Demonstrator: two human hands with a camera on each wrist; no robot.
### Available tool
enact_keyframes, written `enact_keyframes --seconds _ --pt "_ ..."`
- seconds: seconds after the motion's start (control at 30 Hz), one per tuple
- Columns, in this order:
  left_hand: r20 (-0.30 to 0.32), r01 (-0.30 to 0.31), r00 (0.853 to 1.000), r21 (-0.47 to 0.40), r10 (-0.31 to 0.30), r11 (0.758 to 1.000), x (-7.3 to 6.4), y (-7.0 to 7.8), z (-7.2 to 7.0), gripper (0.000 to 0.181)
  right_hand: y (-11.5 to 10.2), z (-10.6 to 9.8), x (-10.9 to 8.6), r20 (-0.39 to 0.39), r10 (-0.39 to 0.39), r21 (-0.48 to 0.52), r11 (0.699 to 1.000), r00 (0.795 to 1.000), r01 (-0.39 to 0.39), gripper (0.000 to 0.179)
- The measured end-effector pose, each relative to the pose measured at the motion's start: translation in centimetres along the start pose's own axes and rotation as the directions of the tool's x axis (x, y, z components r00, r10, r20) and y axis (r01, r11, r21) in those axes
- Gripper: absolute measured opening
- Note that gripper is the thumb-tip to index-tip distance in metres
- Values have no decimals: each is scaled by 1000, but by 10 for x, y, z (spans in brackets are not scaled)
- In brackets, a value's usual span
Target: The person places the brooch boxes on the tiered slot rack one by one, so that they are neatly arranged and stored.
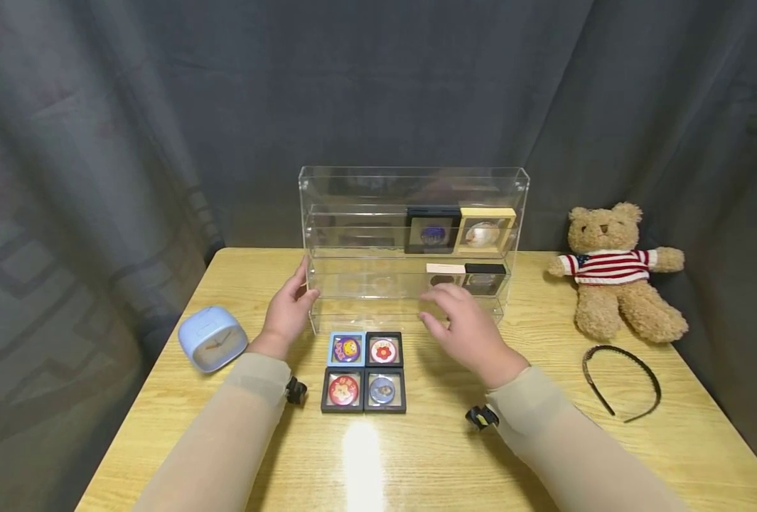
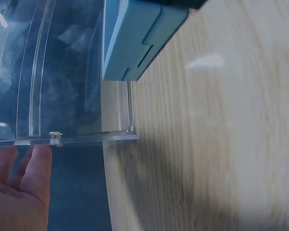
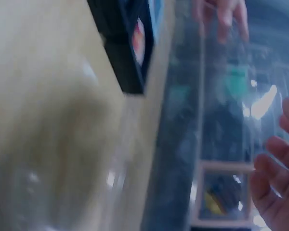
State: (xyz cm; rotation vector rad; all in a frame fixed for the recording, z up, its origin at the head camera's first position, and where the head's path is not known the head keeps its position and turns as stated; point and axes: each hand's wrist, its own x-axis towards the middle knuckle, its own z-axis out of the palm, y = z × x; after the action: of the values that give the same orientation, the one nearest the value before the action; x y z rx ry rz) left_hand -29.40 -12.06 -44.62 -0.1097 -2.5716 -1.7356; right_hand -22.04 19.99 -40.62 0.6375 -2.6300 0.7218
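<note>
My left hand (image 1: 286, 309) holds the left side panel of a clear acrylic display rack (image 1: 352, 291), its thumb on the inner face and its fingers (image 2: 36, 173) along the outside. Relaxed and holding nothing, my right hand (image 1: 464, 327) hovers before the rack's lower right, near a pale pink framed badge (image 3: 225, 168). Beside that badge is a black framed one (image 1: 485, 279). On the shelf above sit a larger black frame (image 1: 432, 231) and a yellow frame (image 1: 487, 231), side by side.
Several framed badges lie in a square block before the rack: a blue one (image 1: 347, 349) and black ones (image 1: 384, 390). A blue clock (image 1: 212, 339) stands at the left. At the right are a teddy bear (image 1: 611, 274) and a black headband (image 1: 650, 377). Grey curtains (image 1: 365, 85) hang behind.
</note>
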Motion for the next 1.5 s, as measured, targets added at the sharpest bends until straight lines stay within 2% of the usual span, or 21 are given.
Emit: enact_keyframes --seconds 0.17,0.4,0.57,0.77,0.8,1.0,1.1,1.2,1.3,1.5 --pt "0 0 1000 -5 0 1000 0 -1 0 68 -8 28 -9 155 2 -30 1000 988 3 31" --pt "-4 8 1000 -6 -8 1000 -1 0 1 69 -6 62 -19 306 72 -91 995 949 -46 31" --pt "-9 3 1000 -1 -3 1000 0 -1 1 68 -7 71 -19 335 107 -108 991 936 -75 33" --pt "-11 0 1000 9 0 1000 -1 -1 0 68 -11 73 -16 321 105 -92 993 941 -80 10" --pt "-9 0 1000 9 0 1000 -1 0 0 68 -11 73 -16 321 109 -92 992 941 -83 11" --pt "-6 3 1000 13 -3 1000 -2 2 -1 67 -9 72 -18 340 161 -100 986 926 -135 22" --pt "-2 4 1000 13 -4 1000 -2 3 -1 66 -8 69 -18 368 208 -121 977 906 -175 55" --pt "-4 0 1000 12 0 1000 -2 4 -1 66 -8 66 -18 404 241 -142 969 882 -200 72" --pt "-8 -1 1000 13 1 1000 -2 3 -1 67 -8 64 -18 418 252 -137 967 873 -213 70" --pt "-7 4 1000 12 -4 1000 -2 3 -1 67 -6 66 -21 386 261 -27 962 885 -272 60"
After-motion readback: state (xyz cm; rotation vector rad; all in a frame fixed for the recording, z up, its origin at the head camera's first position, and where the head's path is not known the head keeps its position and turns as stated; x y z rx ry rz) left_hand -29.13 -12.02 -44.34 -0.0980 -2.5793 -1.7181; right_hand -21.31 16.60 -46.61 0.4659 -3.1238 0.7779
